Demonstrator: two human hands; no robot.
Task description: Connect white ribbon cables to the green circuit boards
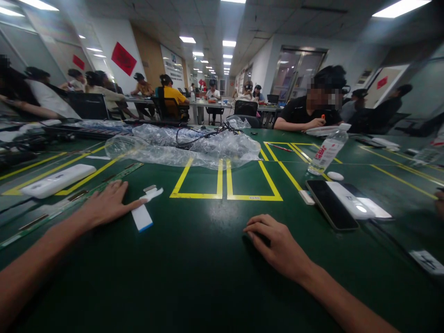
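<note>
The left arm comes in from the bottom left corner and slants up and to the right. The left hand (106,201) is low and flat, with its palm down and its back facing up. Its fingers are let go and nearly straight, pointing away over the green strip (130,171). The thumb sticks out to the right, and its tip is at the white ribbon (142,219). It is hard to tell if the thumb presses on it. The ribbon lies on the green table (194,277), just right of the left hand, with its blue end toward the person. The strip runs at a slant under or beside that hand.

The right arm comes in from the bottom right and slants up and to the left. The right hand (275,238) is palm down by the table, well apart from the ribbon. Its fingers are loose and free, bent softly to the left, with a small gap above the thumb.

A white box (58,180) sits left of the left hand. Clear wrap (197,155) lies past both hands. A black phone (331,206) is near the right hand, and a bottle (326,150) stands behind it, tilted in this view.
</note>
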